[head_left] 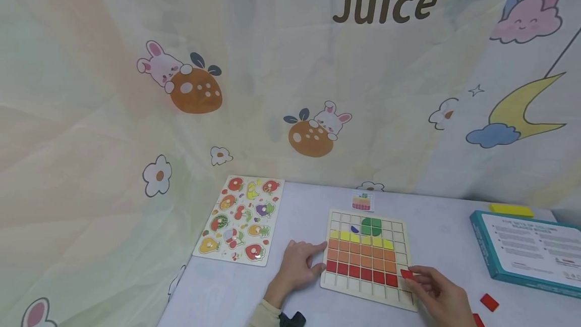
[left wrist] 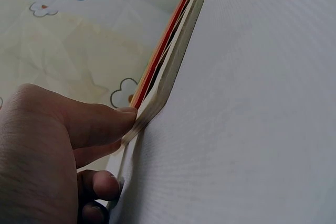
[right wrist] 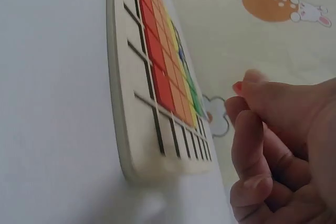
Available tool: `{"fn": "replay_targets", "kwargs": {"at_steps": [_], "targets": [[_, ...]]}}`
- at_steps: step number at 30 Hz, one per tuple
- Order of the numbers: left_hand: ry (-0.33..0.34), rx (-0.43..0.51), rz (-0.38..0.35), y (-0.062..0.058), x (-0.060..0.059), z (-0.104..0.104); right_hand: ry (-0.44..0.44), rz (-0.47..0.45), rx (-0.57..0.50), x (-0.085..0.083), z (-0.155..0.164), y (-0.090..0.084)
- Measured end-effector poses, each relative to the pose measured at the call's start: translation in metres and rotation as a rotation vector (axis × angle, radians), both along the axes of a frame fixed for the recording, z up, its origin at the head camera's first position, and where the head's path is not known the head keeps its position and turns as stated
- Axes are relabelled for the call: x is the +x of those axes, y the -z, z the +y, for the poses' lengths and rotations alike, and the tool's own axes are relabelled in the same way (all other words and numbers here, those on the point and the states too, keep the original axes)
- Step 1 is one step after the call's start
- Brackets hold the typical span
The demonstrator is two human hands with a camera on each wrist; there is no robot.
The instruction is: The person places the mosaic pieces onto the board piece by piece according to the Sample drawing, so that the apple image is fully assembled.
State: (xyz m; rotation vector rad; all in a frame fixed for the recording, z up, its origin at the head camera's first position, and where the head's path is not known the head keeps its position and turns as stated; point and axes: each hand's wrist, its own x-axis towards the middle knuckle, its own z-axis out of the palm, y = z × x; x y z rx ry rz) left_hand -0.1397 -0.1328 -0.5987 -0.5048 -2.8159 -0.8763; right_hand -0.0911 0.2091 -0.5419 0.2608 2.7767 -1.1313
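Note:
A wooden grid board (head_left: 354, 286) carries a green block (head_left: 371, 226), a small blue piece (head_left: 354, 229), yellow pieces (head_left: 360, 239), orange tiles (head_left: 360, 254) and a row of red tiles (head_left: 354, 271). Against the board's left edge rests my left hand (head_left: 297, 265), index finger and thumb spread apart along it. In the left wrist view the thumb (left wrist: 105, 124) presses the board's rim. My right hand (head_left: 440, 294) pinches a loose red tile (head_left: 406, 274) over the board's right edge. Only a red corner shows between thumb and finger in the right wrist view.
Two red tiles (head_left: 489, 302) lie right of my right hand, one partly hidden. A teal box (head_left: 531, 254) and a yellow item (head_left: 511, 210) are at the right. A cake picture card (head_left: 363, 201) lies behind the board; a fruit puzzle board (head_left: 238, 221) lies left.

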Motion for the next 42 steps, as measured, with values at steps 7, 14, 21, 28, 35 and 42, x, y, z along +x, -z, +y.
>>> {"fn": "replay_targets", "kwargs": {"at_steps": [7, 14, 21, 28, 35, 42], "targets": [[0.003, 0.005, -0.005, -0.001, 0.000, 0.000, -0.041, 0.058, -0.078, -0.008, -0.032, 0.003], [0.015, 0.003, 0.040, -0.001, 0.000, -0.002, -0.149, 0.213, -0.157, -0.012, -0.066, 0.010], [0.027, 0.002, 0.043, 0.000, -0.002, -0.003, -0.274, 0.241, -0.149, -0.014, -0.104, 0.021], [0.021, -0.001, 0.026, 0.000, -0.001, -0.002, -0.348, 0.196, 0.033, -0.012, -0.128, 0.022], [0.017, 0.002, 0.020, -0.002, -0.001, -0.002, -0.354, 0.202, 0.114, -0.010, -0.136, 0.022], [0.013, 0.007, 0.010, -0.002, -0.001, -0.002, -0.336, 0.190, 0.128, -0.009, -0.136, 0.022]]}}
